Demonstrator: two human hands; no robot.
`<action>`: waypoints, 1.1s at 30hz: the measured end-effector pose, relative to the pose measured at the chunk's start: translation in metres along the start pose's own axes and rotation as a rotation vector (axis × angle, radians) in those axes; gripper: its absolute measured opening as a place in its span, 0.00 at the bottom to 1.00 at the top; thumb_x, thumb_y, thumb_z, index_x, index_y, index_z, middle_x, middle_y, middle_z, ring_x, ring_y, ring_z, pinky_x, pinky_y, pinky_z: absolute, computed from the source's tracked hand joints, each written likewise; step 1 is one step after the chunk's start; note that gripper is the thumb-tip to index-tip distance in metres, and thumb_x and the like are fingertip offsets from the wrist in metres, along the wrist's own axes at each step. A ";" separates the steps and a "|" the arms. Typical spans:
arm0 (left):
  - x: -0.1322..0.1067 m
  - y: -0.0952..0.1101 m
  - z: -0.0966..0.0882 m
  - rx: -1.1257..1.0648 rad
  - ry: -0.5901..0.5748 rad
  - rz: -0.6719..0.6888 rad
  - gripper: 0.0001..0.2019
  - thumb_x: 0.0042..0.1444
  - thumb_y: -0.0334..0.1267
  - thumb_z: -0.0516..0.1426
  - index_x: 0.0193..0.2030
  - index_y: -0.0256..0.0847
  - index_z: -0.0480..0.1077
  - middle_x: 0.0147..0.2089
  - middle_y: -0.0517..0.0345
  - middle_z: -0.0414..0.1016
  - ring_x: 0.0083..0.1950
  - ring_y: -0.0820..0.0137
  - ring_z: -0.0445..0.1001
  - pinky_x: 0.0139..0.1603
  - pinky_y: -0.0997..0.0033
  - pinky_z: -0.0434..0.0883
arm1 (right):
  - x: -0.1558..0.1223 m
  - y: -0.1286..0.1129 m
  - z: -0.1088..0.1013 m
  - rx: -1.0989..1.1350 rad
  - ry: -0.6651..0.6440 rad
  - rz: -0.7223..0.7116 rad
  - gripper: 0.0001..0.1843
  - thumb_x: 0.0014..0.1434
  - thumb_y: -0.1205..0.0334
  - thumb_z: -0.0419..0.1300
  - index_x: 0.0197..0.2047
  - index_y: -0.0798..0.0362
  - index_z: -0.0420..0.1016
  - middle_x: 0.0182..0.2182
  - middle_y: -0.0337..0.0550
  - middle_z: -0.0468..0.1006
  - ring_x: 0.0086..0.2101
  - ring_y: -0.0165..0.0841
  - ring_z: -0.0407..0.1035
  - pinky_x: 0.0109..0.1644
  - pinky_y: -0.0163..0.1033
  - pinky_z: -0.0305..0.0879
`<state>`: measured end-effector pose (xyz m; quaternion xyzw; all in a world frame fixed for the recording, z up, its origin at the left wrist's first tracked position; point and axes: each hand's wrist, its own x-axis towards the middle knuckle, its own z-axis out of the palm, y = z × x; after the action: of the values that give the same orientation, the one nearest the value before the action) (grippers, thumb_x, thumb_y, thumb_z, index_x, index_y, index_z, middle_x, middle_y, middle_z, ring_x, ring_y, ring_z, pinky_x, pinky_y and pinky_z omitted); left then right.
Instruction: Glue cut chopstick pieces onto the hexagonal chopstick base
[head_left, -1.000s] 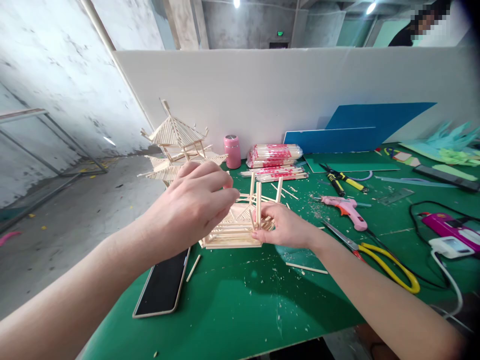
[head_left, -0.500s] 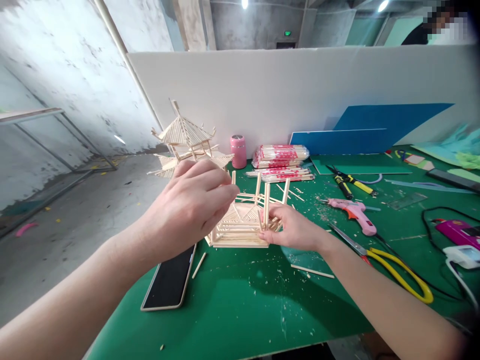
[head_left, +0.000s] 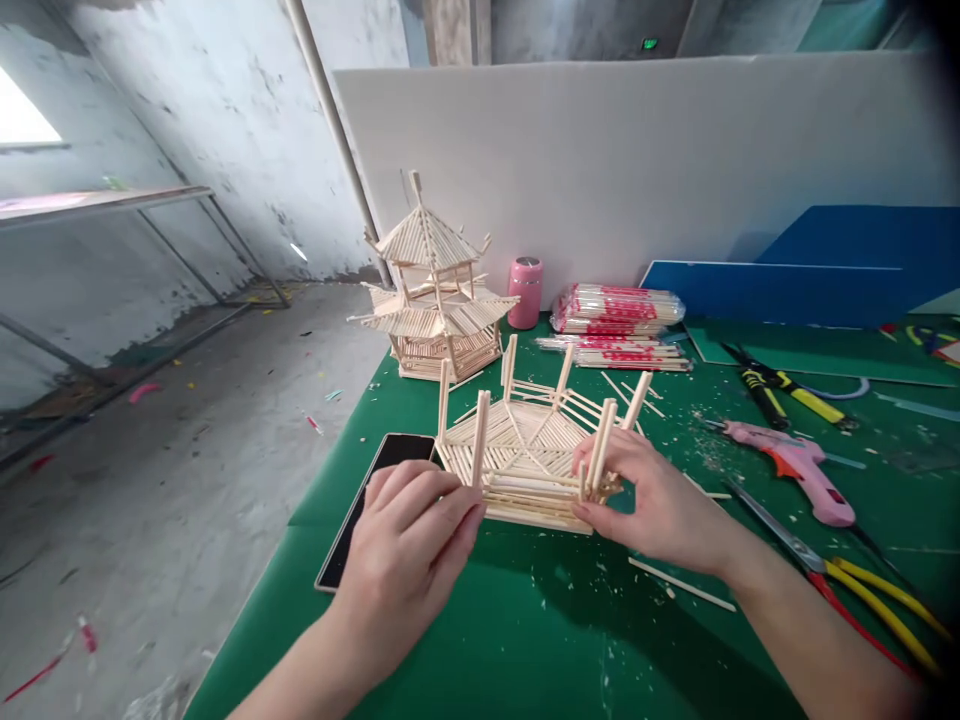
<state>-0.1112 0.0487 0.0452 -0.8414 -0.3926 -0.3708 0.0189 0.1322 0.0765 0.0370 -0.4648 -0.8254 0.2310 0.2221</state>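
A six-sided model base made of thin wooden sticks (head_left: 517, 440) stands on the green table, with paired upright posts at its corners. My left hand (head_left: 420, 530) is closed at the front left corner, thumb and forefinger pinching at the foot of a post. At the front right corner, my right hand (head_left: 652, 490) grips the base between thumb and fingers, beside two posts and a short stick. Behind it rises a stick pagoda (head_left: 435, 290) with two tiers of roof. Under my left hand lies a black-screened phone (head_left: 352, 530), partly covered.
To the right lie a pink glue gun (head_left: 795, 465), yellow-handled scissors (head_left: 795, 545) and black-yellow pliers (head_left: 780, 385). Bagged stick bundles (head_left: 619, 310) and a pink canister (head_left: 525, 293) stand at the back. A loose stick (head_left: 682, 585) and scraps lie near the front. The table's left edge drops to the floor.
My left hand has come down from above the model to its front left corner, uncovering the pagoda. My right hand keeps its grip. The view has turned left.
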 end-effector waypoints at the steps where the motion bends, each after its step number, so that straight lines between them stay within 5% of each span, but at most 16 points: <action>1: -0.003 0.001 0.004 -0.008 0.022 -0.024 0.08 0.50 0.25 0.56 0.36 0.40 0.68 0.31 0.57 0.72 0.33 0.69 0.68 0.35 0.66 0.65 | -0.001 0.000 0.001 -0.007 -0.006 0.002 0.05 0.50 0.61 0.58 0.33 0.49 0.67 0.40 0.40 0.71 0.44 0.38 0.62 0.51 0.47 0.53; 17: -0.016 0.000 0.024 0.059 0.128 -0.094 0.07 0.49 0.25 0.57 0.34 0.39 0.69 0.27 0.57 0.72 0.32 0.68 0.67 0.32 0.65 0.64 | -0.006 -0.002 0.009 -0.041 0.011 -0.034 0.10 0.49 0.64 0.59 0.36 0.47 0.64 0.40 0.36 0.69 0.42 0.33 0.60 0.49 0.44 0.53; 33: -0.012 0.004 0.023 0.113 0.125 0.009 0.07 0.47 0.24 0.58 0.33 0.36 0.69 0.27 0.55 0.72 0.32 0.67 0.68 0.31 0.66 0.64 | -0.005 -0.006 0.007 -0.039 0.021 -0.038 0.05 0.49 0.64 0.59 0.29 0.50 0.64 0.38 0.36 0.70 0.41 0.33 0.61 0.49 0.44 0.51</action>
<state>-0.0998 0.0457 0.0213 -0.8160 -0.4071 -0.3999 0.0926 0.1259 0.0684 0.0342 -0.4555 -0.8361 0.2059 0.2260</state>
